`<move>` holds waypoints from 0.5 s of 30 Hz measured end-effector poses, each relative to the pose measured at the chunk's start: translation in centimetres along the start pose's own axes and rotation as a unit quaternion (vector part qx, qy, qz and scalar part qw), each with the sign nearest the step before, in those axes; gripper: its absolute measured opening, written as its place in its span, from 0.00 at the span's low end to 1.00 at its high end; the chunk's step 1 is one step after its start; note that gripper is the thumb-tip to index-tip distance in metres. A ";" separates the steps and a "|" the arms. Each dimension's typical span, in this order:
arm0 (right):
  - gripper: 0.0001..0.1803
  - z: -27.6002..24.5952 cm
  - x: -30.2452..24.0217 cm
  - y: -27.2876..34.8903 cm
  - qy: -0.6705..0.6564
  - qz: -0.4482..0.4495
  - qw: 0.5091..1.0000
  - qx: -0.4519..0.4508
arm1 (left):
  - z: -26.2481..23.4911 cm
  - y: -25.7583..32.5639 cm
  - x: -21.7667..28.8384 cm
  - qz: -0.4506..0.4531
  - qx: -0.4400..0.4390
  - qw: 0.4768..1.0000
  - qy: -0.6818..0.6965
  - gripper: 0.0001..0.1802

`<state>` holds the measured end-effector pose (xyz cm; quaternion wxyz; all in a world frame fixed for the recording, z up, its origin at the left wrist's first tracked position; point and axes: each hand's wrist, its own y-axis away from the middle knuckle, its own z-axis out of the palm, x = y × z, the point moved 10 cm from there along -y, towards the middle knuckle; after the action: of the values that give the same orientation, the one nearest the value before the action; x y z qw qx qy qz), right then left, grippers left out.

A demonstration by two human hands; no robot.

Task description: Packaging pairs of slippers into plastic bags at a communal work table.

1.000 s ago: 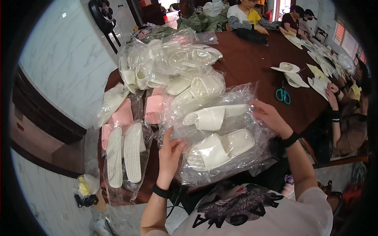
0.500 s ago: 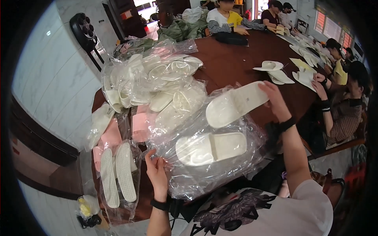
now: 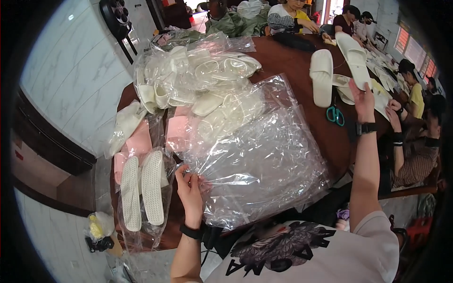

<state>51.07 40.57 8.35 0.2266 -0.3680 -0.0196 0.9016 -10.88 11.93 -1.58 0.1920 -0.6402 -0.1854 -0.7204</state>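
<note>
At the right, my right hand (image 3: 363, 104) grips the near end of a white slipper (image 3: 358, 68), whose strap end points away from me. Another white slipper (image 3: 322, 85) lies beside it on the brown table (image 3: 337, 141). In front of me is a stack of clear plastic bags (image 3: 264, 165), flat and crinkled. My left hand (image 3: 189, 191) has its fingers curled on the left edge of that stack, pinching the film. Close to my left hand, a bagged pair of white slippers (image 3: 153, 188) lies with textured soles up.
Bagged white slippers (image 3: 207, 70) pile up at the back left, with pink slippers (image 3: 179, 133) among them. Teal-handled scissors (image 3: 335, 116) lie near my right hand. A co-worker (image 3: 417, 155) sits at the right; several others sit along the far side.
Both white slippers have gone from the plastic bags to the table's right side. My right hand has moved right with one of them; my left hand stays at the bags' edge.
</note>
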 end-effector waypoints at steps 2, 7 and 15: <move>0.25 0.2 1.9 2.6 0.128 0.041 0.990 -0.032 | 0.1 0.3 0.6 0.010 -0.003 1.000 0.003 0.20; 0.25 13.2 1.7 19.7 0.432 -0.221 0.850 -0.204 | -0.1 1.1 2.5 0.069 -0.026 0.997 -0.033 0.24; 0.31 19.2 8.6 33.0 0.631 -0.204 0.518 -0.540 | 1.1 4.9 4.6 -0.008 -0.108 0.994 -0.015 0.33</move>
<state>19.78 17.18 10.00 0.1145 -0.8780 -0.4292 0.1781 -7.91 8.12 3.20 0.1133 -0.6666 -0.1143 -0.7278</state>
